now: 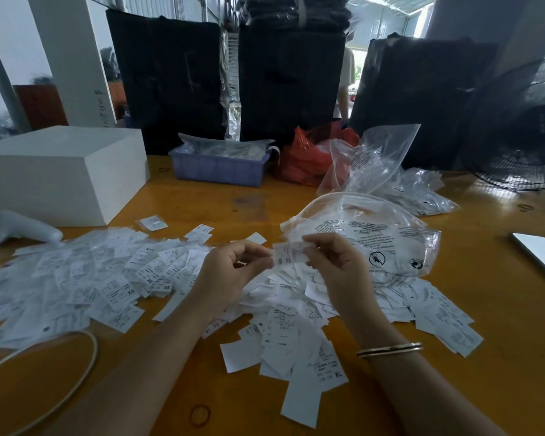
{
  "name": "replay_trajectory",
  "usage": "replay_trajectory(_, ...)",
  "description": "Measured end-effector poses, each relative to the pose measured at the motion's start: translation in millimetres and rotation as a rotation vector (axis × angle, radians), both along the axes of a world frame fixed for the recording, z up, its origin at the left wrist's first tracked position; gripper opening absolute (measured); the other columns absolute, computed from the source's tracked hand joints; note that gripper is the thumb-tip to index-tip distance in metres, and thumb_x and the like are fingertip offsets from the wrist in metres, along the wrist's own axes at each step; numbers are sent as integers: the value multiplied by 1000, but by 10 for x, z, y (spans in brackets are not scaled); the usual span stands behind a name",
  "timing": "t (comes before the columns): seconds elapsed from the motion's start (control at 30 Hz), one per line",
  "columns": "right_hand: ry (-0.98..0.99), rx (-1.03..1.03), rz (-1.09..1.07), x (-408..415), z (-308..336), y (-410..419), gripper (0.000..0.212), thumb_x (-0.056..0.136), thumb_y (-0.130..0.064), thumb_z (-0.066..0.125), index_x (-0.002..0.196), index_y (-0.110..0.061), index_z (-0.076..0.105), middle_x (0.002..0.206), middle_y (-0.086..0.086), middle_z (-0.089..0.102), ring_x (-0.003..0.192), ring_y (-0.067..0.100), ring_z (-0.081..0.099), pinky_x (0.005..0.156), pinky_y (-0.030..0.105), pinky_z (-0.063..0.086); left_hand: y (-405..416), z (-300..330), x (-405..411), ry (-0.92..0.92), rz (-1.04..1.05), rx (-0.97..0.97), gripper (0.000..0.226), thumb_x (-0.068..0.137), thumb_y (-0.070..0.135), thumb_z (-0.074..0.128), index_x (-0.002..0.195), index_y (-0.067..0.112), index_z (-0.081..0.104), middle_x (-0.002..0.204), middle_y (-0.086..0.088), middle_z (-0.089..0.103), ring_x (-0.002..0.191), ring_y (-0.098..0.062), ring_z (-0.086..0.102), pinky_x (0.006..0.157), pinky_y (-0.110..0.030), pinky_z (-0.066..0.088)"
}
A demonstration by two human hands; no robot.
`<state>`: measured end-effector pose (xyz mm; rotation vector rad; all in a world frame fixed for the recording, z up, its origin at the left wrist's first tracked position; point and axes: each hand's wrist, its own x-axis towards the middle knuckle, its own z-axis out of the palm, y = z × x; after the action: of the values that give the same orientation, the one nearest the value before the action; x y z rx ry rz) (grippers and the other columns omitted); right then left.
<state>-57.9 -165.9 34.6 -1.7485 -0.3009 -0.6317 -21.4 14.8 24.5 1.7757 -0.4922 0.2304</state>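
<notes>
A small white printed size label is held up above the table between both hands. My left hand pinches its left edge with thumb and curled fingers. My right hand pinches its right side, fingers curled over the top edge. Below and around the hands lies a wide heap of loose white labels, some marked XS, S or XL, spread across the yellow wooden table. A clear printed plastic bag lies just behind my right hand.
A white box stands at the back left with a white controller beside it. A blue basket, a red bag and more clear bags sit at the back. A phone lies right, a fan behind it, a white cable front left.
</notes>
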Motion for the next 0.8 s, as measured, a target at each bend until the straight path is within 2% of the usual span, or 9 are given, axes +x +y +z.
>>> replay_trajectory(0.1, 1, 202, -6, 1, 42, -56, 27, 87, -3, 61, 86, -29, 67, 81, -11, 70, 71, 6, 64, 65, 18, 53, 5, 0, 2, -11, 10, 5, 6, 80, 23, 72, 83, 28, 70, 81, 15, 73, 78, -2, 67, 70, -11, 51)
replay_trajectory(0.23, 15, 195, -4, -8, 45, -48, 29, 87, -2, 61, 85, -30, 68, 78, -8, 69, 71, 9, 65, 66, 20, 53, -3, 10, -12, -20, -11, 1, 4, 80, 27, 69, 83, 28, 70, 79, 15, 73, 76, 0, 67, 68, -9, 49)
replay_trajectory(0.33, 22, 186, 10, -12, 41, -28, 25, 87, -2, 61, 88, -26, 67, 79, -7, 69, 72, 10, 65, 67, 21, 54, -9, 29, -28, -18, -14, -9, 13, 76, 38, 64, 83, 29, 69, 78, 17, 72, 75, 2, 66, 67, -7, 47)
replay_trajectory(0.6, 70, 269, 23, -10, 64, -9, 26, 87, -1, 61, 87, -26, 69, 82, -7, 70, 73, 8, 65, 65, 17, 52, -19, 28, -42, 11, -98, -27, 23, 74, 45, 58, 87, 29, 69, 79, 14, 74, 78, 2, 67, 67, -7, 46)
replay_trajectory(0.8, 230, 520, 19, 2, 66, -40, 20, 86, -2, 63, 90, -19, 73, 78, -3, 72, 67, 10, 64, 66, 18, 53, -14, 17, -52, -23, -116, -13, 21, 76, 46, 56, 87, 32, 68, 79, 16, 73, 79, 0, 68, 67, -8, 47)
